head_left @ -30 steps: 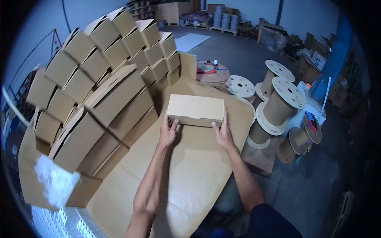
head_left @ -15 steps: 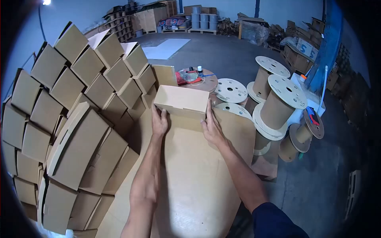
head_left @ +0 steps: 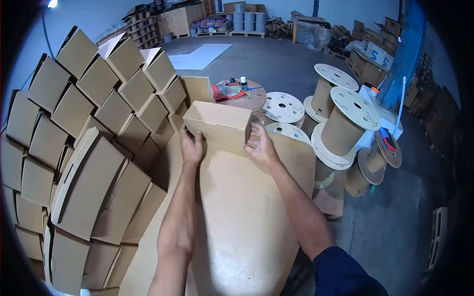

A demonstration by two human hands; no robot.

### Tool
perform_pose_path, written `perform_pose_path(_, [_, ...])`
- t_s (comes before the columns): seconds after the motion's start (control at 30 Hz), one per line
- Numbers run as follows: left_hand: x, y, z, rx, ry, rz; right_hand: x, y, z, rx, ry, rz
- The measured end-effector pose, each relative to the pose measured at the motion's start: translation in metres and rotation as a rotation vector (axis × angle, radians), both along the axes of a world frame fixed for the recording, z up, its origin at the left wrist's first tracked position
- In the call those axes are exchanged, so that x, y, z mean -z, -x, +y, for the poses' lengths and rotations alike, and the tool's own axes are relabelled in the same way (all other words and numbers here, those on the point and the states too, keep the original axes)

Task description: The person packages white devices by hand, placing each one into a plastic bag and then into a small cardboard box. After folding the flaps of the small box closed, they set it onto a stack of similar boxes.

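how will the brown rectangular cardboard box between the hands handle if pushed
The brown rectangular cardboard box should be fairly stiff, since its faces look flat between the left hand and right hand. It seems unlikely to roll, given its straight edges. Its weight is hard to judge, as it looks closed, hiding any contents.

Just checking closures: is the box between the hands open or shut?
Shut: the box has its lid lying flat across the top, no gap showing in front.
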State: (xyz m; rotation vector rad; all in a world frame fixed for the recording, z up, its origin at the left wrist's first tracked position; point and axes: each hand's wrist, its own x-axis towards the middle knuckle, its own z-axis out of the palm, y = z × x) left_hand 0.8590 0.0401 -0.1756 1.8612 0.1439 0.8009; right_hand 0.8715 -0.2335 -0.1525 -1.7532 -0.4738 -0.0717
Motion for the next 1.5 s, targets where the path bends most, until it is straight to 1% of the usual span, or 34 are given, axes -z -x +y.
perform_pose_path(0.07, [-0.006, 0.007, -0.003, 0.071, 0.082, -0.028, -0.003, -0.001, -0.001, -0.007, 0.019, -0.039])
perform_pose_path(0.1, [-0.013, 0.012, -0.005, 0.031, 0.011, 0.037, 0.0, -0.004, 0.0, 0.012, 0.03, -0.044])
perform_pose_path(0.2, [-0.005, 0.005, 0.0, 0.037, 0.013, -0.016, 0.005, -0.011, 0.001, -0.004, 0.016, -0.055])
perform_pose_path(0.23, [-0.002, 0.001, 0.003, 0.002, -0.033, 0.0, 0.005, -0.01, 0.002, 0.0, -0.006, -0.045])
perform_pose_path(0.33, [-0.002, 0.004, 0.001, -0.005, -0.087, -0.028, 0.003, -0.006, 0.001, 0.024, 0.034, 0.006])
perform_pose_path(0.37, [-0.005, 0.006, -0.001, -0.035, -0.111, 0.023, 0.007, -0.008, 0.003, 0.045, 0.07, -0.105])
perform_pose_path(0.47, [0.012, -0.004, 0.006, -0.014, -0.138, -0.04, -0.004, 0.0, 0.004, 0.073, 0.13, -0.056])
perform_pose_path(0.5, [0.006, 0.001, 0.003, -0.018, -0.131, -0.004, -0.001, -0.003, 0.004, 0.079, 0.146, -0.074])
perform_pose_path(0.57, [-0.008, 0.011, -0.005, -0.011, -0.194, 0.018, -0.004, 0.001, 0.005, 0.08, 0.138, -0.055])
perform_pose_path(0.67, [-0.009, 0.021, -0.01, -0.049, -0.287, 0.07, -0.009, 0.012, 0.011, 0.078, 0.088, -0.036])
perform_pose_path(0.73, [-0.02, 0.035, -0.016, -0.079, -0.345, 0.109, 0.0, 0.01, 0.011, 0.094, 0.078, -0.056])
perform_pose_path(0.77, [-0.029, 0.042, -0.016, 0.031, -0.257, 0.119, 0.007, 0.006, 0.012, 0.099, 0.122, -0.073])
perform_pose_path(0.8, [-0.037, 0.051, -0.02, 0.033, -0.261, 0.171, 0.011, 0.009, 0.013, 0.158, 0.149, -0.126])
perform_pose_path(0.87, [-0.015, 0.064, -0.03, -0.078, -0.339, 0.242, 0.008, 0.026, 0.018, 0.355, 0.169, -0.277])
perform_pose_path(0.93, [-0.015, 0.102, -0.045, -0.065, -0.418, 0.316, 0.04, 0.03, 0.027, 0.508, -0.036, -0.195])
perform_pose_path(0.97, [-0.018, 0.127, -0.052, -0.014, -0.512, 0.387, 0.039, 0.047, 0.038, 0.476, 0.016, -0.161])
perform_pose_path(1.03, [-0.045, 0.182, -0.067, 0.055, -0.665, 0.531, 0.026, 0.079, 0.049, 0.41, 0.134, -0.096])
perform_pose_path(1.07, [-0.065, 0.212, -0.077, 0.077, -0.725, 0.608, 0.017, 0.094, 0.061, 0.289, 0.022, -0.054])
perform_pose_path(1.13, [-0.115, 0.25, -0.081, 0.217, -0.927, 0.853, -0.01, 0.114, 0.101, 0.054, -0.215, 0.023])
perform_pose_path(1.17, [-0.128, 0.274, -0.081, 0.096, -1.08, 0.674, -0.019, 0.117, 0.119, -0.057, -0.264, -0.073])
perform_pose_path(1.23, [-0.166, 0.309, -0.069, -0.145, -1.231, 0.334, -0.088, 0.149, 0.144, -0.238, -0.359, -0.024])
perform_pose_path(1.3, [-0.228, 0.348, -0.056, -0.36, -1.188, 0.079, -0.138, 0.161, 0.164, -0.383, -0.332, -0.069])
perform_pose_path(1.33, [-0.251, 0.362, -0.047, -0.481, -1.207, 0.123, -0.155, 0.163, 0.174, -0.438, -0.377, -0.073])
perform_pose_path(1.4, [-0.274, 0.382, -0.023, -0.654, -1.189, 0.27, -0.181, 0.167, 0.191, -0.544, -0.469, -0.09])
perform_pose_path(1.43, [-0.28, 0.389, -0.009, -0.727, -1.236, 0.357, -0.182, 0.164, 0.196, -0.573, -0.414, -0.036])
perform_pose_path(1.47, [-0.287, 0.395, -0.002, -0.766, -1.208, 0.461, -0.184, 0.159, 0.202, -0.598, -0.362, 0.015])
perform_pose_path(1.5, [-0.291, 0.4, 0.005, -0.787, -1.234, 0.514, -0.196, 0.171, 0.208, -0.641, -0.483, 0.039])
